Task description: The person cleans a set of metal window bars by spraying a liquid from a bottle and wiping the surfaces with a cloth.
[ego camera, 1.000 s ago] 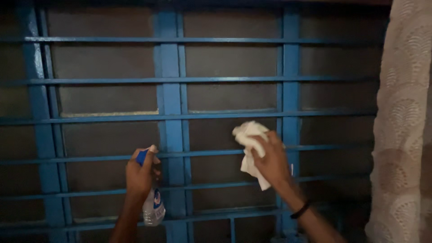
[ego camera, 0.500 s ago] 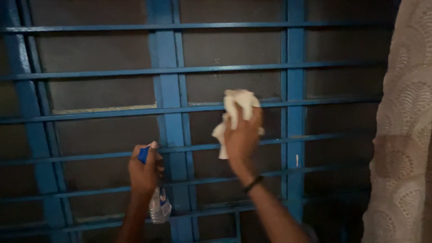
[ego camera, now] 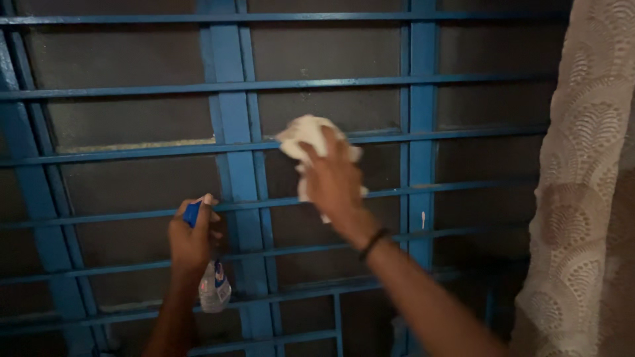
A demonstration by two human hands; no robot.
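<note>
My right hand (ego camera: pixel 334 180) presses a crumpled white cloth (ego camera: pixel 304 137) against the horizontal blue bars of a window grille (ego camera: pixel 231 119), just right of the wide centre post. A dark band sits on that wrist. My left hand (ego camera: pixel 192 238) is lower and to the left of the post, gripping a small clear spray bottle (ego camera: pixel 215 287) with a blue nozzle, its body hanging below my fingers close to the bars.
Dark frosted glass panes (ego camera: pixel 126 119) lie behind the grille. A pale patterned lace curtain (ego camera: pixel 585 198) hangs along the right edge. A second blue vertical post (ego camera: pixel 421 132) stands right of the cloth.
My right hand has carried the cloth left and upward along the bars, toward the centre post. The left hand with the spray bottle has stayed at about the same place.
</note>
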